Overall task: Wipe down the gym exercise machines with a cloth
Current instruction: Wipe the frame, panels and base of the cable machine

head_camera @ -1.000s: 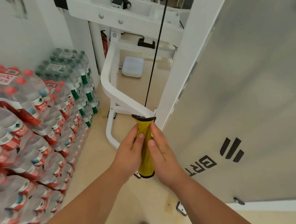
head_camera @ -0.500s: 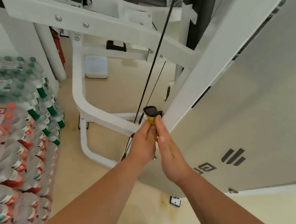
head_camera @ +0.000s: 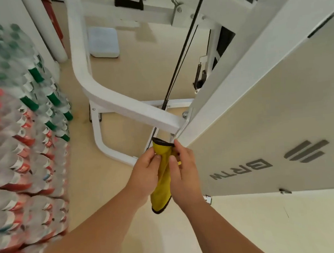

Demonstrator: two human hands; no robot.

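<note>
A yellow cloth (head_camera: 162,188) with a dark hem hangs folded between my two hands. My left hand (head_camera: 145,172) pinches its left side and my right hand (head_camera: 183,171) grips its right side. Its top edge sits just below the end of the machine's curved white bar (head_camera: 121,104), beside the white upright post (head_camera: 234,62) of the gym machine. Two thin black cables (head_camera: 181,58) run down to the frame behind the cloth.
Stacked packs of water bottles (head_camera: 18,136) crowd the left side. The machine's beige side panel (head_camera: 279,108) with a grey logo fills the right. A white box (head_camera: 103,42) lies on the tan floor behind the frame, with a red cylinder (head_camera: 53,21) by the wall.
The view has tilted down and closer to the machine frame. More of the yellow cloth hangs below my hands than half a second ago, and my hands sit slightly lower.
</note>
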